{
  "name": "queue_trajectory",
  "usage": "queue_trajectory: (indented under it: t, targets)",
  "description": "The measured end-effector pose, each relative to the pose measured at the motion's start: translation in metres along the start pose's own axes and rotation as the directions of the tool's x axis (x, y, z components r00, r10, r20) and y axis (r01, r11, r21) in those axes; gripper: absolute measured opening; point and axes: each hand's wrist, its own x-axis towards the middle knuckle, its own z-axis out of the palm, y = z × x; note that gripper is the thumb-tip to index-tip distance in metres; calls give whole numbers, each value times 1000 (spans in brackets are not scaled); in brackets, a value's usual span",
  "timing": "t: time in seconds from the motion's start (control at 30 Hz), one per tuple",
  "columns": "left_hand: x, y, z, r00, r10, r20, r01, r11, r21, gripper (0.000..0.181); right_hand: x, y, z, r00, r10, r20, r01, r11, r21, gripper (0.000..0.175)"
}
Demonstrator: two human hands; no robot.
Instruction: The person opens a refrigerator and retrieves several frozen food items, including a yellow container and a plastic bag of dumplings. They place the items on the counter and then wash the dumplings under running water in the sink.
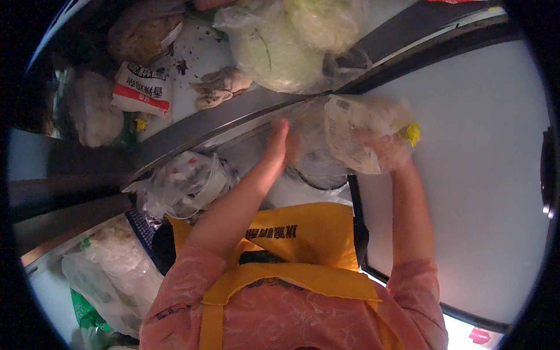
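A clear plastic bag (315, 146) hangs in front of my body, at the lip of a freezer or refrigerator compartment. My left hand (280, 142) is at its left side, thumb up, with the fingers partly hidden behind the film. On the right, my right hand (378, 142) grips crumpled translucent packaging, seen blurred through the plastic. A pale printed panel (343, 131) bearing writing faces up between the hands. At the far right end of the packaging is a yellow piece (412, 134). Whether bag and packaging are one item, I cannot tell.
Bags of pale green shredded vegetable (280, 57), a white-and-red packet (142, 92) and a dirty glove-like cloth (223, 87) lie beyond the grey edge (210, 127). Crumpled bags (188, 183) sit left of my forearm. A white door panel (472, 175) stands right.
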Motion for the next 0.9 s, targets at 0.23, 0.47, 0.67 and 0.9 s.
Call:
queue_trajectory:
  t: [0.23,0.47,0.67,0.9]
  targets:
    - [-84,-22,19,902,-90,422,303,830,-469,68,20,-19,8,858,353,372,-329,-178,927,29]
    - [-43,-20,-4,842,-139,521,327,900,-288,10,13,-35,0,918,360,164,-118,-146,982,43]
    - [-24,9,-51,947,-182,265,295,817,-496,5,1,-39,-32,891,400,215,-449,707,547,58]
    - [47,-49,-21,730,683,24,-356,351,866,23,-31,-34,-32,877,364,314,-379,121,918,59]
